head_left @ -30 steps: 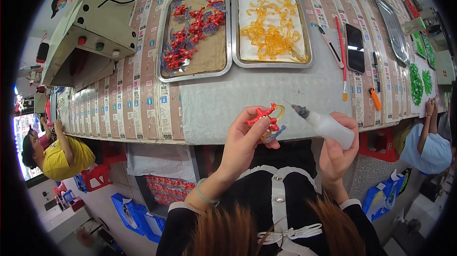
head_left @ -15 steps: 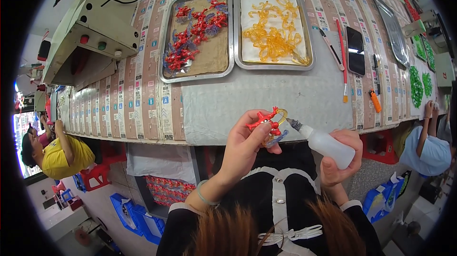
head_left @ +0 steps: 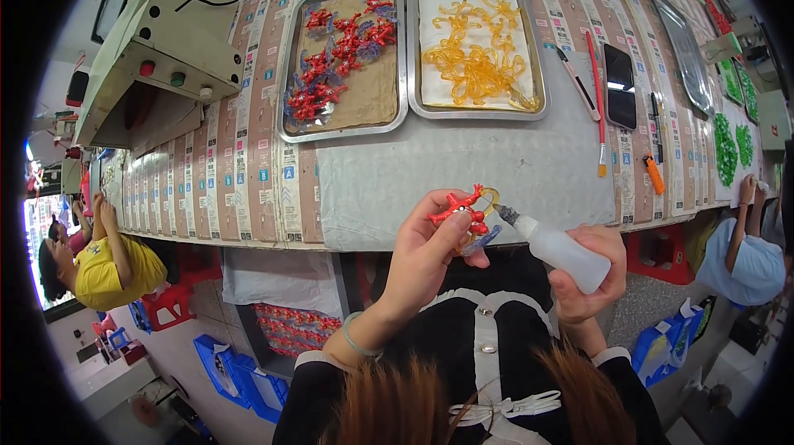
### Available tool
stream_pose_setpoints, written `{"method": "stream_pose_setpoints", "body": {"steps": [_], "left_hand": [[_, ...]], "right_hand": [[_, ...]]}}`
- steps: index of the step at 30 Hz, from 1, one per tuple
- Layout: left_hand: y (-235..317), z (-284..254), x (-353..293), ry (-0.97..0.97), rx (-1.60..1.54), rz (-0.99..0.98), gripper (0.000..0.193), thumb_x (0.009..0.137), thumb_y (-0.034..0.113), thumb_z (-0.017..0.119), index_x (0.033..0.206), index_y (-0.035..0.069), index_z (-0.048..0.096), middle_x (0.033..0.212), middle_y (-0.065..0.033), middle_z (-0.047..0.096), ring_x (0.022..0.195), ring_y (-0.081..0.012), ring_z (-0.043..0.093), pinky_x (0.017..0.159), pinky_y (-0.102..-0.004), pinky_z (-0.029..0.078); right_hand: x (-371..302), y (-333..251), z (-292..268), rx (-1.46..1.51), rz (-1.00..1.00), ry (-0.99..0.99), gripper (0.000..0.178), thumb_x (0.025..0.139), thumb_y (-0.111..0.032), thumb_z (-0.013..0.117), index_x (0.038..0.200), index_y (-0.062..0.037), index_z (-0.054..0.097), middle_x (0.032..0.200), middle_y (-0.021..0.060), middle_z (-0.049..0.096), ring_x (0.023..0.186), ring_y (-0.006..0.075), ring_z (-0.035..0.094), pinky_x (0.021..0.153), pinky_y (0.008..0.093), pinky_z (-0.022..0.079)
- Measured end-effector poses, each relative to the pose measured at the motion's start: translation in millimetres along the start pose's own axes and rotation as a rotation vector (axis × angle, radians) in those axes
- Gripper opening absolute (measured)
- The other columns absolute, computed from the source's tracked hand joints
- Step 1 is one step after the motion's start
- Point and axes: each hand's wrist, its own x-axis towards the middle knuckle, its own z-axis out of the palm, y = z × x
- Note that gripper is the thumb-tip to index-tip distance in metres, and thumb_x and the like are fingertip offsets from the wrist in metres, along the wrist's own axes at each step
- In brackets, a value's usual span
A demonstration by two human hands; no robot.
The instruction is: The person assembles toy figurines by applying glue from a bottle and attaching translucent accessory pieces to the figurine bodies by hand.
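My left hand (head_left: 430, 238) pinches a small red toy figure (head_left: 460, 212) with a clear bluish piece below it, just past the table's front edge. A yellow translucent loop (head_left: 491, 198) sticks out from the figure's upper right. My right hand (head_left: 593, 271) is wrapped round a white squeeze bottle (head_left: 566, 255) that is tilted to the upper left. The bottle's dark-stained tip (head_left: 506, 213) is at the yellow loop; whether they touch I cannot tell. Ahead lie a metal tray of red figures (head_left: 339, 52) and a metal tray of yellow loops (head_left: 475, 64).
Right of the trays lie a pen-like tool (head_left: 578, 85), a red brush (head_left: 597, 106), a black phone (head_left: 619, 85) and an orange cutter (head_left: 654, 174). A beige machine (head_left: 161, 48) stands at left. An open drawer of red figures (head_left: 296, 327) is below the table edge. People sit at both sides.
The bottle in my right hand has shifted slightly left, bringing its tip closer to the yellow loop. My left hand keeps its place with the figure.
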Motion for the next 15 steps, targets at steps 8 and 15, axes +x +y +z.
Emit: {"method": "stream_pose_setpoints", "body": {"steps": [8, 15], "left_hand": [[-0.1, 0.3, -0.5, -0.004, -0.005, -0.007, 0.02, 0.086, 0.013, 0.046, 0.104, 0.003, 0.043, 0.085, -0.0083, 0.056, 0.064, -0.0152, 0.057, 0.057, -0.0264, 0.049], [-2.5, -2.3, 0.6, 0.008, -0.016, -0.005, 0.02, 0.087, 0.014, 0.046, 0.103, 0.003, 0.043, 0.083, -0.008, 0.056, 0.062, -0.0154, 0.057, 0.056, -0.026, 0.049]], "right_hand": [[1.3, -0.7, -0.9, -0.006, -0.044, -0.021, 0.046, 0.06, -0.015, 0.075, 0.095, -0.0002, 0.049, 0.082, 0.0133, 0.053, 0.063, 0.0195, 0.052, 0.056, 0.0273, 0.043], [-1.2, -1.2, -0.4, 0.014, 0.02, 0.011, 0.044, 0.068, -0.026, 0.069, 0.096, 0.0005, 0.048, 0.084, 0.0124, 0.052, 0.07, 0.0189, 0.051, 0.063, 0.0289, 0.042]]}}
